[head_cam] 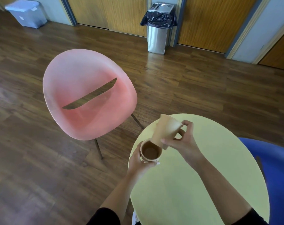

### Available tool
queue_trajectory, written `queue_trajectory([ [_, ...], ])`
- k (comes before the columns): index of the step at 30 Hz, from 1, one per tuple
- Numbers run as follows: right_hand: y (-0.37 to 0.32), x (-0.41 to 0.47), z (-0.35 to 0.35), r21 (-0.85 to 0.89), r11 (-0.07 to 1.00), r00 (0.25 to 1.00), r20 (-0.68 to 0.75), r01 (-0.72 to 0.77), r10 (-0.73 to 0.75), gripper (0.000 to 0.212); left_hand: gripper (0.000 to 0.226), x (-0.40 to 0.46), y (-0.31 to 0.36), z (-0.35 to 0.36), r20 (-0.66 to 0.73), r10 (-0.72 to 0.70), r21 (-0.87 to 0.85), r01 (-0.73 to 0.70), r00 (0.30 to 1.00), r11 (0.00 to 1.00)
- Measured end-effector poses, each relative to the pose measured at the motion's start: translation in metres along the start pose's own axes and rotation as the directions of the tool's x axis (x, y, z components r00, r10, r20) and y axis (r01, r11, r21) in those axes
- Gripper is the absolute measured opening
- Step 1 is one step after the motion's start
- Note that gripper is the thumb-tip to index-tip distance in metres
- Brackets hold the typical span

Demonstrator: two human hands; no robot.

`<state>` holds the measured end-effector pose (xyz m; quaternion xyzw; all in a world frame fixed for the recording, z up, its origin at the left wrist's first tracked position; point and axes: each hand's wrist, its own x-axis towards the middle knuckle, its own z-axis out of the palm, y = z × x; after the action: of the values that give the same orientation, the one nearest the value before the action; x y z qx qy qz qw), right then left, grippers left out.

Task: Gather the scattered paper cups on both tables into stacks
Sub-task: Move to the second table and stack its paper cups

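Two paper cups held over the counter edge, about to be nested.

Left to right: pink chair (89,95) stands off the counter's left. Left hand (138,161) has fingers curled round an upright cup (150,151), mouth up, at the yellow counter (194,184) rim, likely steadied as the receiver. Right hand (183,140) grips a tilted cup (166,131) by its sides, base angled down toward the open mouth, touching or nearly so; judged ready to slide in. No other cups in view.
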<state>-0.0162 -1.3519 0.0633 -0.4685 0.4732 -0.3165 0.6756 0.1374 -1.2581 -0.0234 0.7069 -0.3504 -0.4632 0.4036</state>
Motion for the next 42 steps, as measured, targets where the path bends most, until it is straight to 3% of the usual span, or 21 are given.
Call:
queue_trajectory([
  [5, 0.013, -0.005, 0.021, -0.315, 0.907, 0.959, 0.133, 0.280, -0.251, 0.098, 0.074, 0.001, -0.001, 0.000, 0.013, -0.034, -0.014, 0.035, 0.999, 0.999],
  [8, 0.022, -0.005, 0.025, -0.457, 0.830, 0.943, 0.235, 0.320, -0.234, 0.107, 0.075, 0.003, -0.002, 0.001, 0.014, -0.056, -0.010, 0.056, 0.998, 0.998],
  [12, 0.031, -0.003, 0.026, -0.604, 0.740, 0.954, 0.228, 0.296, -0.196, 0.103, 0.077, 0.004, -0.005, 0.002, 0.001, -0.068, -0.014, 0.068, 0.998, 0.998],
  [16, 0.034, -0.002, 0.021, -0.668, 0.668, 0.944, 0.255, 0.328, -0.209, 0.099, 0.077, 0.004, -0.005, 0.003, 0.008, -0.071, -0.020, 0.071, 0.997, 0.997],
  [20, 0.042, -0.003, 0.020, -0.694, 0.614, 0.925, 0.327, 0.376, -0.196, 0.089, 0.061, 0.003, -0.003, 0.003, -0.025, -0.048, 0.011, 0.049, 0.999, 0.999],
  [27, 0.065, 0.000, 0.013, -0.743, 0.570, 0.935, 0.310, 0.351, -0.173, 0.080, 0.067, 0.003, -0.004, 0.004, -0.022, -0.030, -0.013, 0.029, 0.999, 0.999],
  [31, 0.065, 0.020, -0.006, -0.617, 0.715, 0.939, 0.296, 0.329, -0.176, 0.052, 0.074, 0.007, -0.009, 0.005, -0.019, -0.042, -0.030, 0.041, 0.999, 0.999],
  [33, 0.062, 0.039, -0.020, -0.627, 0.712, 0.949, 0.207, 0.316, -0.239, 0.046, 0.075, 0.011, -0.009, 0.007, -0.021, -0.032, -0.030, 0.032, 0.999, 0.999],
  [37, 0.055, 0.090, -0.047, -0.867, 0.495, 0.996, 0.011, 0.055, -0.091, 0.069, 0.081, 0.023, -0.008, 0.014, -0.008, -0.008, -0.022, 0.008, 1.000, 1.000],
  [42, 0.057, 0.131, -0.062, -0.972, 0.223, 0.996, -0.063, -0.075, 0.061, 0.088, 0.081, 0.037, -0.005, 0.025, 0.016, 0.010, -0.040, -0.009, 1.000, 0.999],
])
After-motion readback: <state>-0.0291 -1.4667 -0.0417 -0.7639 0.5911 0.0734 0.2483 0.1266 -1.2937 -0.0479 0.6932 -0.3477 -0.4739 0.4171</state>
